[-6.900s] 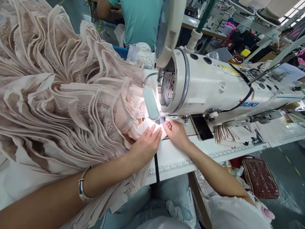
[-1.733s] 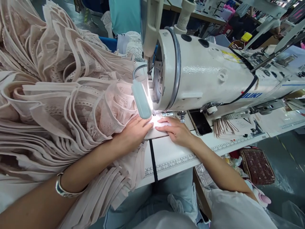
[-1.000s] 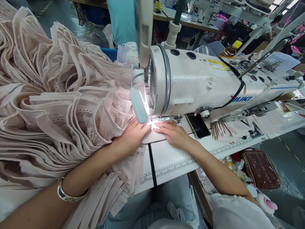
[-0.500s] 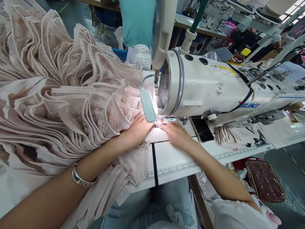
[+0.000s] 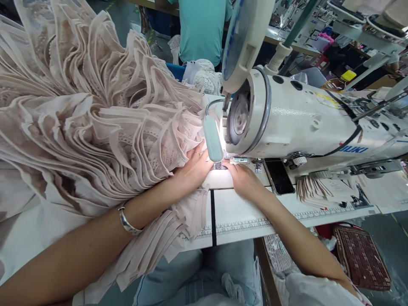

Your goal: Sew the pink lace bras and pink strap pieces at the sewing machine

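My left hand (image 5: 196,168) is at the needle area of a white sewing machine (image 5: 287,114), its wrist against a heap of pale pink lace-trimmed garment pieces (image 5: 127,140). Its fingers are close together, with the tips partly hidden behind a small pale green lamp (image 5: 213,138). Opposite, my right hand (image 5: 244,176) has thumb and forefinger drawn together by the presser foot. Glare and the lamp hide what lies between the fingertips. Both forearms rest across the table edge, and a silver bracelet (image 5: 127,222) circles my left wrist.
To the right of my right hand lie a dark phone (image 5: 280,176) and a stack of pink-edged cards (image 5: 314,191). Fabric strips (image 5: 149,250) hang over the table's front edge. A person in a turquoise top (image 5: 202,32) is beyond the machine. A woven bag (image 5: 363,257) sits low at right.
The whole view has shifted, so the machine and heap appear farther right. Both hands stay by the needle; a small bright bit seen between the fingertips before is less visible now.
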{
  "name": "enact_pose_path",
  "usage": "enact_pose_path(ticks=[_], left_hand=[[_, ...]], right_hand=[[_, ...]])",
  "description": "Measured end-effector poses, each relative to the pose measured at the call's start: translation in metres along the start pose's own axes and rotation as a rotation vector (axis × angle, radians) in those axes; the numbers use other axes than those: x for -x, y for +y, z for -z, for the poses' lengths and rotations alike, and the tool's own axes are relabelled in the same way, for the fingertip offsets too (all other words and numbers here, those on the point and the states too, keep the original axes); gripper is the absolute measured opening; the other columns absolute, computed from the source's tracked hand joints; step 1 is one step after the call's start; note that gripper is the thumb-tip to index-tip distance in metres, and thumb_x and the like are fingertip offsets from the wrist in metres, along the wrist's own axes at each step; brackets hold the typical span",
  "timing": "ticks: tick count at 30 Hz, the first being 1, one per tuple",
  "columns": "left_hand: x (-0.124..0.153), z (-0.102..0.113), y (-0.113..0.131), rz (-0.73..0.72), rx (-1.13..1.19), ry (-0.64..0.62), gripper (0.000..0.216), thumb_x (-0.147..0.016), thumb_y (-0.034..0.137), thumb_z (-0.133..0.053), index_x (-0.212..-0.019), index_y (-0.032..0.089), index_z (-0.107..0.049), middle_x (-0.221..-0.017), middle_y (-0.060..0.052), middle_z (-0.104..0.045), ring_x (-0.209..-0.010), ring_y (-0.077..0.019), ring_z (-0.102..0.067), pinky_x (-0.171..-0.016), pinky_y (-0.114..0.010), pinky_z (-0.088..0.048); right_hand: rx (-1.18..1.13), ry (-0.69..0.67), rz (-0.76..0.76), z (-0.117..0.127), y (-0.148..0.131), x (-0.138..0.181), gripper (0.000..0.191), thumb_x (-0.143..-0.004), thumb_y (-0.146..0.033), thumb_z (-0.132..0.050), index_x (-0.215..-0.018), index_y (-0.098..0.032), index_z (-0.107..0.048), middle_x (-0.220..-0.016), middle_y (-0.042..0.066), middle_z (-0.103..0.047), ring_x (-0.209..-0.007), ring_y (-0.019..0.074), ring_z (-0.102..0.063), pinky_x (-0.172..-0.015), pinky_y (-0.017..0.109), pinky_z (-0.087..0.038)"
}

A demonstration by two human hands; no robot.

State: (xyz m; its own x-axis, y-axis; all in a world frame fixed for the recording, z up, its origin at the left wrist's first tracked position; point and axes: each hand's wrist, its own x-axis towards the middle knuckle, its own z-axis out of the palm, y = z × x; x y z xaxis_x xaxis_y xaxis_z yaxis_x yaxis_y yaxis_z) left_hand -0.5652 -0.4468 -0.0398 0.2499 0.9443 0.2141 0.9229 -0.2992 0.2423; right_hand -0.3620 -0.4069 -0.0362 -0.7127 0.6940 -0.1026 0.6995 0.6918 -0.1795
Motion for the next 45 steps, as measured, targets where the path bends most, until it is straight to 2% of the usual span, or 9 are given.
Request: enact_pose_path(ticks=[4,7,11,15,20,27,35,40,45], left_hand=[[0.005,0.006,0.011,-0.138,-0.160,-0.100,0.038,-0.093,0.001,-0.031,-0.091,0.013,-0.067,-0.097,-0.016,-0.065,-0.100,-0.0297,-0.058,-0.086,-0.044,-0.044],[0.005,0.008,0.014,-0.174,-0.232,-0.144,0.043,-0.092,-0.002,-0.025,-0.087,0.012,-0.065,-0.089,-0.015,-0.063,-0.089,-0.0277,-0.057,-0.082,-0.044,-0.044],[0.001,0.005,0.010,-0.083,-0.128,-0.076,0.022,-0.098,0.014,-0.040,-0.101,0.013,-0.061,-0.098,-0.013,-0.066,-0.103,-0.0302,-0.058,-0.097,-0.050,-0.042],[-0.002,0.006,0.005,-0.003,0.014,-0.094,0.017,-0.094,0.022,-0.052,-0.109,0.015,-0.057,-0.109,-0.011,-0.067,-0.117,-0.0317,-0.056,-0.100,-0.050,-0.044],[-0.004,0.013,0.006,0.000,0.047,-0.118,0.022,-0.093,0.021,-0.049,-0.112,0.014,-0.057,-0.116,-0.014,-0.067,-0.122,-0.0321,-0.056,-0.100,-0.050,-0.046],[-0.002,0.008,0.004,-0.020,0.042,-0.077,0.016,-0.092,0.021,-0.049,-0.106,0.017,-0.058,-0.103,-0.011,-0.068,-0.119,-0.0322,-0.058,-0.103,-0.051,-0.046],[-0.001,0.005,0.003,-0.046,0.036,-0.040,0.020,-0.092,0.020,-0.050,-0.110,0.016,-0.058,-0.106,-0.012,-0.069,-0.121,-0.0317,-0.058,-0.113,-0.055,-0.038],[-0.001,0.009,0.006,-0.035,0.036,-0.021,0.019,-0.092,0.019,-0.048,-0.108,0.017,-0.057,-0.112,-0.013,-0.068,-0.122,-0.0324,-0.057,-0.110,-0.055,-0.041],[-0.001,0.007,0.006,-0.030,0.028,-0.017,0.019,-0.093,0.020,-0.049,-0.109,0.017,-0.056,-0.112,-0.014,-0.068,-0.122,-0.0331,-0.057,-0.101,-0.053,-0.047]], right_hand=[[-0.011,-0.023,-0.092,-0.002,0.000,-0.006,0.049,-0.093,-0.008,-0.030,-0.135,-0.015,-0.054,-0.103,0.013,-0.071,-0.088,0.0262,-0.065,-0.080,0.038,-0.052],[0.028,-0.037,-0.146,-0.004,0.002,-0.010,0.046,-0.093,-0.010,-0.032,-0.131,-0.012,-0.058,-0.087,0.012,-0.070,-0.074,0.0250,-0.063,-0.074,0.037,-0.050],[0.038,0.077,-0.043,-0.006,0.007,-0.009,0.045,-0.089,-0.006,-0.034,-0.122,-0.015,-0.063,-0.090,0.010,-0.070,-0.085,0.0256,-0.062,-0.080,0.037,-0.048],[0.021,0.064,-0.043,-0.004,0.005,-0.005,0.040,-0.087,-0.005,-0.034,-0.103,-0.018,-0.068,-0.097,0.010,-0.071,-0.092,0.0269,-0.061,-0.084,0.040,-0.046],[0.094,0.099,-0.049,-0.004,-0.002,-0.001,0.050,-0.088,-0.001,-0.035,-0.123,-0.018,-0.065,-0.118,0.013,-0.069,-0.111,0.0299,-0.058,-0.103,0.049,-0.039],[0.089,0.102,-0.045,-0.006,-0.001,0.005,0.060,-0.087,-0.002,-0.037,-0.139,-0.023,-0.059,-0.132,0.010,-0.065,-0.118,0.0289,-0.058,-0.103,0.047,-0.043],[0.074,0.013,-0.086,0.004,-0.009,0.006,0.058,-0.092,-0.008,-0.034,-0.146,-0.021,-0.053,-0.134,0.011,-0.064,-0.120,0.0308,-0.058,-0.103,0.048,-0.045],[0.076,-0.032,-0.111,0.009,-0.013,0.005,0.055,-0.097,-0.012,-0.033,-0.149,-0.021,-0.049,-0.121,0.013,-0.069,-0.115,0.0313,-0.060,-0.100,0.046,-0.046],[0.086,-0.010,-0.109,0.008,-0.014,0.004,0.050,-0.100,-0.018,-0.034,-0.147,-0.022,-0.050,-0.118,0.013,-0.070,-0.108,0.0295,-0.063,-0.098,0.043,-0.047]])
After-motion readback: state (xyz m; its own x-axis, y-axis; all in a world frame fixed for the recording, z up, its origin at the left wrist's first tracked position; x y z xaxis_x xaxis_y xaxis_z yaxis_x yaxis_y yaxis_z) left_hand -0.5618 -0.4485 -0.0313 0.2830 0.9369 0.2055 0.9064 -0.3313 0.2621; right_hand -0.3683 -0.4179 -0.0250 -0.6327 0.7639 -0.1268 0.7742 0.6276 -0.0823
